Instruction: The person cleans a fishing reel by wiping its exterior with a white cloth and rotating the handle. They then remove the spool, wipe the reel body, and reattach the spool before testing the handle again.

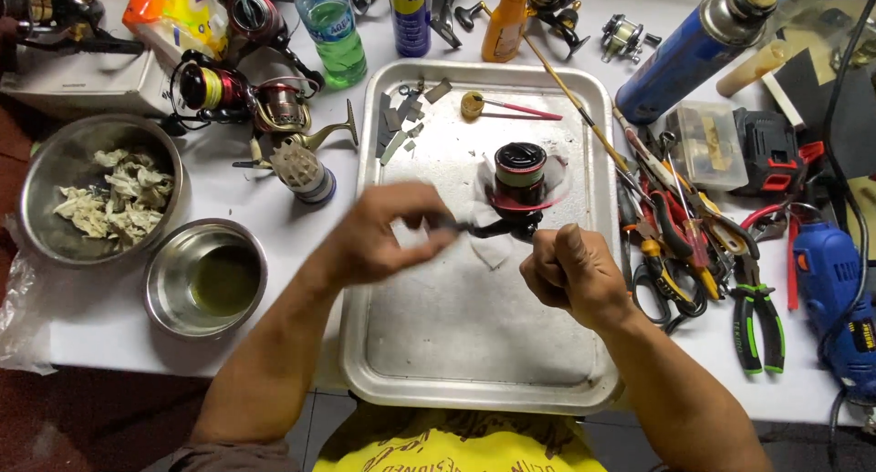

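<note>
Fishing reel [520,184], black with red trim: held above the metal tray [474,344], near its centre, blurred by spinning.

Right hand [573,276]: clenched around the reel's foot, below the spool.

Left hand [388,230]: fingers pinched on the reel's handle; blurred, so the exact hold cannot be told.

On the tray: small grey parts [401,120] at the far left corner, a little brush [497,109] beside them, a white tissue [493,251] under the reel.

Left of tray: steel bowl of crumpled wipes [114,198], smaller bowl of greenish liquid [208,278], other reels [242,93].

Right of tray: pliers and cutters [703,244], blue drill [835,289], blue gas canister [689,52].
</note>
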